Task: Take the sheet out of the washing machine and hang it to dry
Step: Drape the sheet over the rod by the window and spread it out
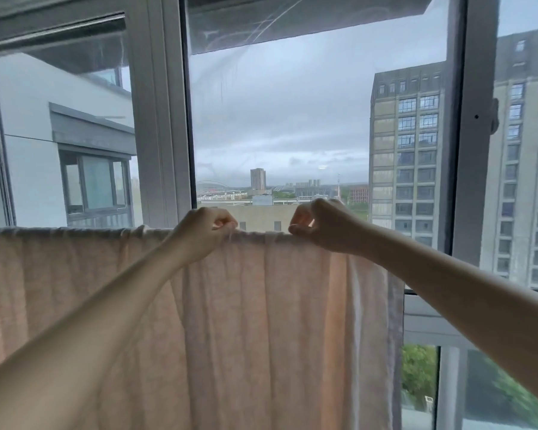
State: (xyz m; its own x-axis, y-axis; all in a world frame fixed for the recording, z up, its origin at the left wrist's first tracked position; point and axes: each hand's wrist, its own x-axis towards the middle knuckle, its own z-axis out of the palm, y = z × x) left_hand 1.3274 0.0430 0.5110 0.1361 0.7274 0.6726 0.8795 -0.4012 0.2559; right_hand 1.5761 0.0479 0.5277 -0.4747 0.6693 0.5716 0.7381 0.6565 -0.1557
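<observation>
A pale pink sheet (261,321) hangs in long folds over a horizontal line or rod that the cloth hides, spanning from the left edge of the head view to about two thirds across. My left hand (205,231) pinches the sheet's top fold near the middle. My right hand (323,225) pinches the same top edge a short way to the right, fingers curled on the cloth. Both arms reach up and forward from the lower corners. The sheet's right edge (395,336) hangs free and looks greyer.
Directly behind the sheet stands a large window with white frames (162,119) and a dark vertical post (472,135). Tall buildings and a cloudy sky show through the glass. A lower window rail (432,308) runs right of the sheet.
</observation>
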